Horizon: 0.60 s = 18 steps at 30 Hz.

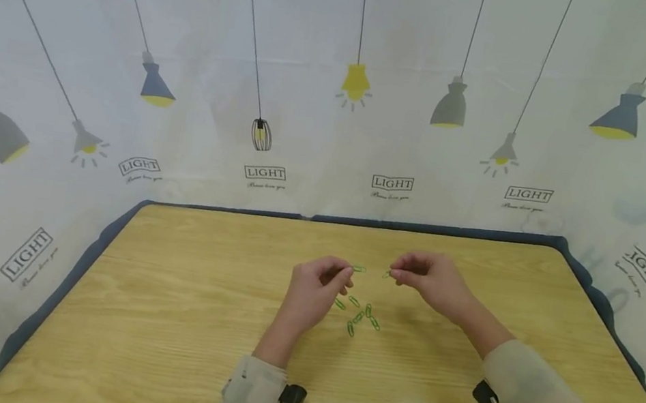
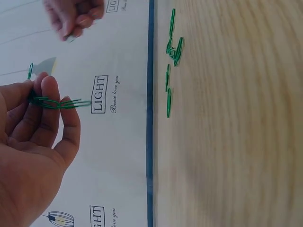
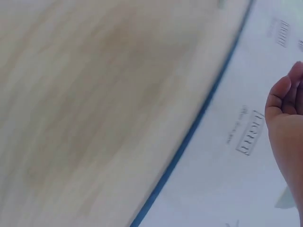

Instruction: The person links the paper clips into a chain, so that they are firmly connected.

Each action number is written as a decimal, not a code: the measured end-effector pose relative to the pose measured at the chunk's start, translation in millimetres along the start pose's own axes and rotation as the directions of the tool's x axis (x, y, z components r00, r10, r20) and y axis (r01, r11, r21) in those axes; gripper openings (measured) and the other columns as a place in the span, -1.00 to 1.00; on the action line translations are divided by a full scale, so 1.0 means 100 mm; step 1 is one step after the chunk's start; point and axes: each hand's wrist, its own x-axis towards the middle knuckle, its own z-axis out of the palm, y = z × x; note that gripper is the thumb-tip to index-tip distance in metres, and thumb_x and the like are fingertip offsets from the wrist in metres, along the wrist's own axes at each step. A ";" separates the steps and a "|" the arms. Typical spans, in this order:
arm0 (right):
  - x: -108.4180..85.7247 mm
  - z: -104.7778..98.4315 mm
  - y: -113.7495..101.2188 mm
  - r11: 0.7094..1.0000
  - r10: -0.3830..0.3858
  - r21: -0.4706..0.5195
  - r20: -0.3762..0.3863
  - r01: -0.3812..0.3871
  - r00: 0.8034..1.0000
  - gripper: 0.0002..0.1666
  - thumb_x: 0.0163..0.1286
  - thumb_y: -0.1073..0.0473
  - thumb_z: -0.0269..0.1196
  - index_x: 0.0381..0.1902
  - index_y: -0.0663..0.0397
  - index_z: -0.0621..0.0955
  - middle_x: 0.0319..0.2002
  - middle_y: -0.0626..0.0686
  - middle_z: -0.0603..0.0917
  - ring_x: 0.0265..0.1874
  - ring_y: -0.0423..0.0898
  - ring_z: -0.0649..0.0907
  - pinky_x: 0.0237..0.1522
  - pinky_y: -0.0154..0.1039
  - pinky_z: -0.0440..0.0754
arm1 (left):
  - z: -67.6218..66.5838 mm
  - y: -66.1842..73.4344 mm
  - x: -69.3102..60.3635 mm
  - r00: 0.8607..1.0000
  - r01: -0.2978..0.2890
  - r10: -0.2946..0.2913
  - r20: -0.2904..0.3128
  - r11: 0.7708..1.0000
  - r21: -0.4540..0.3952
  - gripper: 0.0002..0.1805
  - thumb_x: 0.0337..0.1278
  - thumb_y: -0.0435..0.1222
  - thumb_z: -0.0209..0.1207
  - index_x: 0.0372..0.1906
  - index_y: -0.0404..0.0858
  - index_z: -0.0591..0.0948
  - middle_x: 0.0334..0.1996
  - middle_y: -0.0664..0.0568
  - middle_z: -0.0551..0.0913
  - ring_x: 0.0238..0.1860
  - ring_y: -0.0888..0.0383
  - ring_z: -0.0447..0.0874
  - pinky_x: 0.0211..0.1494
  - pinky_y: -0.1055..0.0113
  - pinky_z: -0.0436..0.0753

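My left hand (image 1: 309, 296) pinches a green paper clip (image 1: 359, 269) between thumb and fingertips, above the table. In the left wrist view, more green paper clips (image 2: 59, 104) hang across the fingers of that hand; whether they are linked is hard to tell. To the right, and apart from it, my right hand (image 1: 438, 285) pinches another green paper clip (image 1: 386, 274) at its fingertips. Below and between the hands, several loose green paper clips (image 1: 359, 317) lie on the tabletop. The right wrist view shows only part of the right hand (image 3: 286, 111), its clip out of sight.
The wooden table (image 1: 162, 289) has a dark blue border (image 1: 223, 208) along its far and side edges. Behind it rises a pale wall covering (image 1: 323, 22) printed with lamps and the word LIGHT. Dark wrist devices (image 1: 292, 398) are strapped at both sleeves.
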 end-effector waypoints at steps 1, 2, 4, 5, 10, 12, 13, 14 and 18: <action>0.01 0.00 -0.05 1.000 -0.008 0.019 -0.022 0.009 1.000 -0.80 0.56 0.15 0.34 -0.01 0.16 0.75 -0.10 0.15 0.83 -0.11 0.01 0.79 0.04 -0.02 0.78 | 0.00 0.00 0.01 1.000 0.003 -0.003 0.007 1.000 -0.002 -0.79 0.59 -0.24 0.20 -0.06 -0.26 0.78 -0.29 -0.08 0.81 -0.35 0.27 0.74 -0.26 0.40 0.77; 0.03 -0.01 -0.10 0.999 -0.018 0.037 -0.040 0.020 0.999 -0.79 0.56 0.14 0.34 -0.01 0.15 0.75 -0.12 0.14 0.83 -0.11 0.02 0.80 0.03 -0.06 0.78 | 0.01 0.00 0.01 1.000 0.006 -0.006 0.013 1.000 -0.002 -0.79 0.59 -0.24 0.20 -0.06 -0.25 0.78 -0.29 -0.07 0.81 -0.35 0.28 0.73 -0.26 0.40 0.77; 0.04 0.01 -0.19 0.997 -0.031 0.069 -0.066 0.035 0.997 -0.78 0.56 0.11 0.35 -0.02 0.14 0.76 -0.15 0.09 0.84 -0.13 -0.01 0.81 0.02 -0.13 0.78 | 0.01 0.01 0.02 1.000 0.006 -0.006 0.021 1.000 -0.006 -0.79 0.59 -0.24 0.20 -0.05 -0.26 0.78 -0.28 -0.08 0.81 -0.35 0.27 0.73 -0.26 0.39 0.77; 0.05 0.02 -0.23 0.995 -0.035 0.086 -0.075 0.042 0.997 -0.78 0.55 0.10 0.36 -0.02 0.13 0.76 -0.17 0.05 0.84 -0.14 -0.03 0.81 0.01 -0.17 0.78 | 0.02 0.01 0.03 1.000 0.006 -0.006 0.025 1.000 -0.008 -0.79 0.59 -0.24 0.20 -0.05 -0.25 0.78 -0.28 -0.08 0.81 -0.34 0.27 0.72 -0.25 0.39 0.77; 0.02 0.08 -0.35 0.979 -0.051 0.193 -0.092 0.068 0.994 -0.78 0.52 0.14 0.38 -0.03 0.17 0.77 -0.20 -0.02 0.83 -0.20 -0.16 0.81 0.00 -0.24 0.79 | 0.03 0.03 0.04 0.999 0.000 0.000 0.044 1.000 -0.013 -0.79 0.60 -0.22 0.19 -0.05 -0.24 0.77 -0.28 -0.08 0.80 -0.34 0.26 0.71 -0.26 0.41 0.74; 0.01 0.10 -0.36 0.973 -0.054 0.220 -0.095 0.074 0.994 -0.79 0.52 0.16 0.39 -0.05 0.20 0.77 -0.23 -0.04 0.83 -0.21 -0.15 0.81 -0.02 -0.27 0.79 | 0.04 0.04 0.04 0.999 0.000 0.001 0.049 1.000 -0.018 -0.79 0.60 -0.23 0.18 -0.05 -0.25 0.77 -0.27 -0.09 0.80 -0.33 0.25 0.71 -0.26 0.41 0.73; 0.01 0.10 -0.37 0.971 -0.054 0.227 -0.095 0.075 0.994 -0.80 0.51 0.17 0.39 -0.05 0.20 0.77 -0.24 -0.06 0.83 -0.21 -0.14 0.81 -0.02 -0.28 0.78 | 0.05 0.04 0.04 0.999 0.001 0.000 0.051 1.000 -0.020 -0.79 0.60 -0.23 0.18 -0.05 -0.25 0.77 -0.27 -0.09 0.80 -0.33 0.24 0.71 -0.27 0.41 0.73; 0.00 0.11 -0.36 0.969 -0.051 0.235 -0.098 0.073 0.994 -0.81 0.51 0.18 0.39 -0.06 0.20 0.77 -0.25 -0.07 0.82 -0.21 -0.13 0.81 -0.03 -0.28 0.78 | 0.06 0.05 0.05 0.999 0.004 -0.003 0.052 1.000 -0.023 -0.80 0.60 -0.24 0.19 -0.05 -0.24 0.77 -0.27 -0.09 0.80 -0.33 0.24 0.71 -0.27 0.42 0.72; -0.01 0.10 -0.34 0.967 -0.055 0.241 -0.104 0.079 0.993 -0.81 0.51 0.19 0.39 -0.06 0.21 0.77 -0.26 -0.09 0.82 -0.21 -0.11 0.81 -0.04 -0.29 0.78 | 0.09 0.06 0.06 0.998 -0.001 0.002 0.058 1.000 -0.031 -0.80 0.58 -0.25 0.20 -0.05 -0.26 0.77 -0.26 -0.12 0.81 -0.31 0.17 0.74 -0.25 0.40 0.73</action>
